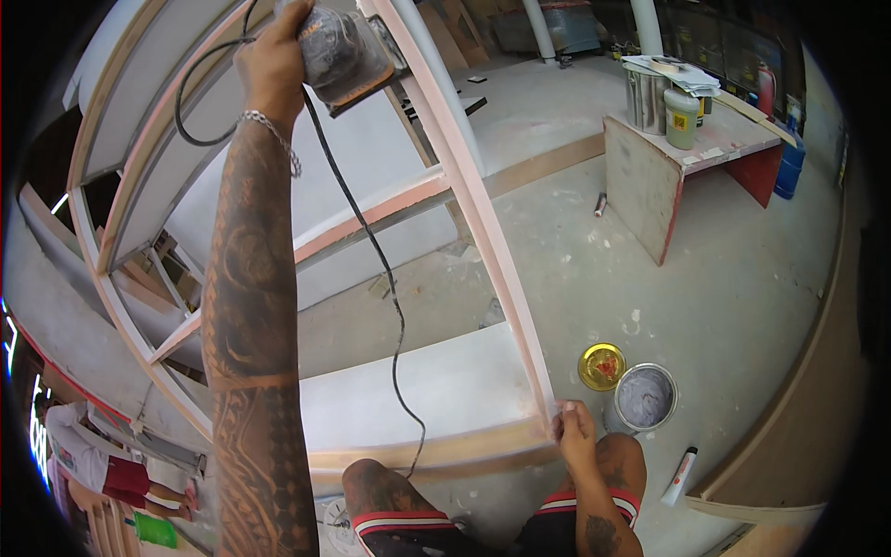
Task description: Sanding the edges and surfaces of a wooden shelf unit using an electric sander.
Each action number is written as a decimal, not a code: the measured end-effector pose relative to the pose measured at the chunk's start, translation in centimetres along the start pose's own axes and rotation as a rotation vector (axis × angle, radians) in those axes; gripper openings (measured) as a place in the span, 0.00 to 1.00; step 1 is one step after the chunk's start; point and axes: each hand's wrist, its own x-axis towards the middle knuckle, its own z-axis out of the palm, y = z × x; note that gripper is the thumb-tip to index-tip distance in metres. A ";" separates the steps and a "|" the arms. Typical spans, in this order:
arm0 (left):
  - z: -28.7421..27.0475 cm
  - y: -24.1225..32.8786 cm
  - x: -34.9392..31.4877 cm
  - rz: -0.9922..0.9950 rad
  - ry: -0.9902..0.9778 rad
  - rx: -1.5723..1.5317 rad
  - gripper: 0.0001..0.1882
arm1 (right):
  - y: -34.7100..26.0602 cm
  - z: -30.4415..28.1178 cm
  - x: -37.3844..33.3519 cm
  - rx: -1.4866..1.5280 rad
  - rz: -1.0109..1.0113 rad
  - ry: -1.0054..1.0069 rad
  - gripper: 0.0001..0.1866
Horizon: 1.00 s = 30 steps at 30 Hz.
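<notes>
Up at the top, my left hand (271, 60) is closed around a dusty electric sander (342, 56), its flat pad resting on or right beside a pinkish-white frame upright (464, 186). A black cord (379, 246) hangs from the sander and runs down across the frame. My right hand (577, 436) is at the lower end of that upright, by my knee. Its fingers are drawn together against the frame's corner; whether something small is between them is hidden.
An open can of grey paste (644, 399) and a yellow lid (601, 367) are beside my right hand. Near them lies a white tube (680, 475). A low table (640, 167) carries a green-lidded tub (682, 119). Another person (102, 455) is at the lower left.
</notes>
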 end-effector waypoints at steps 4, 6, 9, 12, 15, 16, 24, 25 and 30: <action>0.2 0.2 3.9 0.042 -0.113 -0.104 0.12 | -0.2 -0.2 -0.3 0.036 0.037 0.037 0.16; -0.3 0.8 5.6 -0.005 -0.179 -0.115 0.12 | -0.8 0.0 -0.6 0.044 0.043 0.032 0.16; 0.4 1.3 7.2 -0.059 -0.148 -0.243 0.13 | -1.5 -0.1 -1.1 0.037 0.061 0.039 0.16; -0.3 1.5 9.5 -0.080 -0.255 -0.213 0.16 | -1.8 0.0 -1.8 0.019 0.069 0.034 0.17; -1.0 1.7 11.4 -0.069 -0.400 -0.166 0.19 | -1.4 -0.2 -2.0 0.017 0.060 0.039 0.17; -1.0 1.6 11.5 -0.102 -0.361 -0.176 0.18 | -1.4 -0.3 -2.0 0.020 0.055 0.053 0.17; -1.2 -0.5 7.4 -0.047 -0.171 -0.308 0.15 | -2.5 0.4 -2.1 0.061 0.077 0.041 0.14; -1.0 -0.6 7.4 -0.048 -0.157 -0.330 0.15 | -2.3 0.4 -2.0 0.056 0.084 0.027 0.14; -1.1 0.8 11.0 -0.100 -0.236 -0.251 0.17 | -1.6 0.3 -2.4 0.025 0.054 0.011 0.17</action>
